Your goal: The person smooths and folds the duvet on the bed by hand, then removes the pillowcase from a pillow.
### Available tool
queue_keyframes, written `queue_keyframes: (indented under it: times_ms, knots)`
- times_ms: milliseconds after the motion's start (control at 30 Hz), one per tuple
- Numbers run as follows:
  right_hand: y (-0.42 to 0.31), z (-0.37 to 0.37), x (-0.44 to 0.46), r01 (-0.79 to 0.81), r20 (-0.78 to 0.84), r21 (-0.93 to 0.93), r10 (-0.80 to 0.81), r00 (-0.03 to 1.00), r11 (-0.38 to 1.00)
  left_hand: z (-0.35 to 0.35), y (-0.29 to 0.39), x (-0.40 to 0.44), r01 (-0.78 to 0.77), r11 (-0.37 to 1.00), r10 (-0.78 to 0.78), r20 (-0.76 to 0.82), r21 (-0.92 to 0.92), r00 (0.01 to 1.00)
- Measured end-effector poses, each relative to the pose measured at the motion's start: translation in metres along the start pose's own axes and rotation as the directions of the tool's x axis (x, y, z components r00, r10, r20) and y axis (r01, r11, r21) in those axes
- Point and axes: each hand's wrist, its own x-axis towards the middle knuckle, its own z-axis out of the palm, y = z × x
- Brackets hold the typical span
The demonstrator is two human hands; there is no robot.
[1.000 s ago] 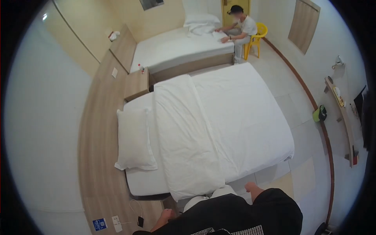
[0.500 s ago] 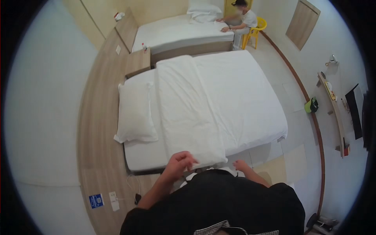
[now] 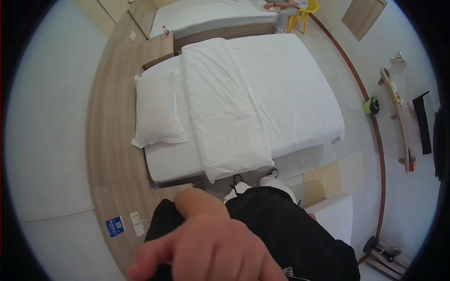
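Left hand raised before the black top, fingertips cut off; right hand mostly hidden; neither grip can be determined. White quilt lies folded back across the bed, beside the pillow.

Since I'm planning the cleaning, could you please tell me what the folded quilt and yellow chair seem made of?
The quilt looks like matte white cloth, perhaps cotton, from its soft creases. The chair looks like smooth plastic, judging by its even yellow colour.
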Motion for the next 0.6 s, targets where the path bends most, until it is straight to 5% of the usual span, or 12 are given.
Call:
queue_keyframes:
  times_ms: [133,267,400,533,600]
  knots:
    - [0.005,0.025,0.02,0.002,-0.002,0.052,-0.002,1.0,0.999,-0.002,-0.031,0.004,-0.031,0.999,0.031,-0.007,-0.015,0.999]
    - [0.014,0.041,0.059,-0.078,-0.044,0.223,0.09,0.995,0.972,0.0,-0.055,0.01,0.024,0.985,-0.005,-0.113,0.168,0.994]
    - [-0.054,-0.074,0.048,-0.29,0.007,0.467,0.325,0.946,0.835,0.001,-0.106,0.015,-0.024,0.971,0.08,-0.231,0.236,0.97]
    - [-0.006,-0.087,0.048,-0.322,0.041,0.714,0.422,0.906,0.622,-0.073,-0.152,0.042,0.11,0.975,-0.143,0.17,0.192,0.975]
    - [0.027,-0.085,0.04,-0.337,0.07,0.714,0.416,0.907,0.614,-0.093,-0.193,0.046,0.161,0.911,-0.264,0.236,0.38,0.935]
